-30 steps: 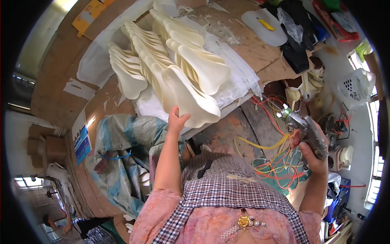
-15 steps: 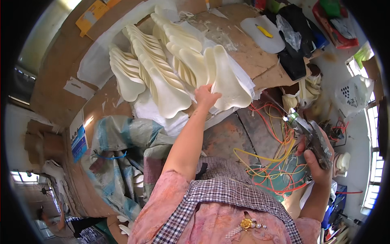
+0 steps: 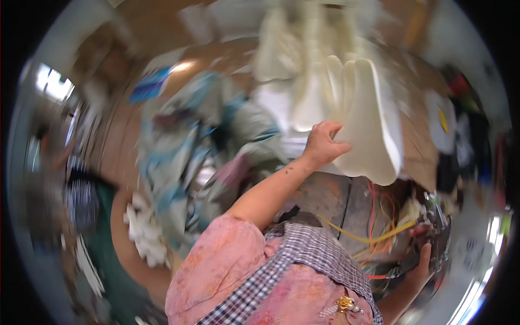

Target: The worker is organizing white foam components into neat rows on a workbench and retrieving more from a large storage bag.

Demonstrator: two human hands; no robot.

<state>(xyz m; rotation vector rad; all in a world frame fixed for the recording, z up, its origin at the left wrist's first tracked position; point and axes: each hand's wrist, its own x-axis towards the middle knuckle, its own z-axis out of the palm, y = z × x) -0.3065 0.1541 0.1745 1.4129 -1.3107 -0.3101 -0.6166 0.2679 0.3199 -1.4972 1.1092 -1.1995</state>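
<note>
Lifted: cream moulded sheet (image 3: 368, 124) (left hand (image 3: 322, 143) gripping).

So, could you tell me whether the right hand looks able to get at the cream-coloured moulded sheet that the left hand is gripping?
Probably not as things stand: the right hand is low at the person's side, wrapped around a metal tool, while the cream-coloured moulded sheet sits far forward in the left hand.

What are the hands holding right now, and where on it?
Left hand grips a cream moulded sheet at its lower left edge. Right hand grips a dark metal tool from below; motion blur hides the exact spot.
</note>
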